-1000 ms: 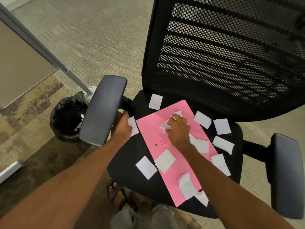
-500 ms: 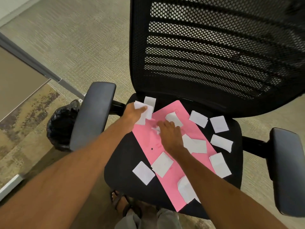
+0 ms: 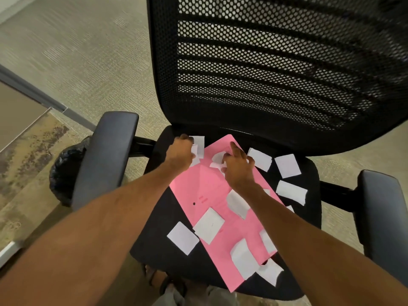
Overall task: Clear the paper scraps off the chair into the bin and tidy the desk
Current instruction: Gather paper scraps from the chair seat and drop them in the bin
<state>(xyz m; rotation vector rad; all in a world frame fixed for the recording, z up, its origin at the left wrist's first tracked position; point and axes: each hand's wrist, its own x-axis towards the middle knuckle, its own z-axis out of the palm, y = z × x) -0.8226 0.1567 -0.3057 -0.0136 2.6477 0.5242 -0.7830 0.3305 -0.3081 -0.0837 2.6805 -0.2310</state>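
Observation:
A black office chair (image 3: 167, 246) faces me, its seat strewn with several white paper scraps (image 3: 208, 225) around and on a pink sheet (image 3: 212, 191). My left hand (image 3: 180, 154) is at the seat's back left corner, closed on white scraps (image 3: 197, 149). My right hand (image 3: 237, 164) rests on the pink sheet's far end, fingers curled on a crumpled white scrap (image 3: 218, 159). The bin (image 3: 64, 168), lined with a black bag, stands on the floor left of the chair, mostly hidden behind the left armrest (image 3: 106, 155).
The mesh backrest (image 3: 276, 69) rises behind the seat. A right armrest (image 3: 384, 217) juts out at the right. A grey partition edge (image 3: 33, 93) runs along the left. My sandalled foot (image 3: 163, 281) shows under the seat's front edge.
My left hand came away from the armrest side with a scrap and reached the seat's back left corner. My right hand shifted toward the pink sheet's far end, still gathering a scrap.

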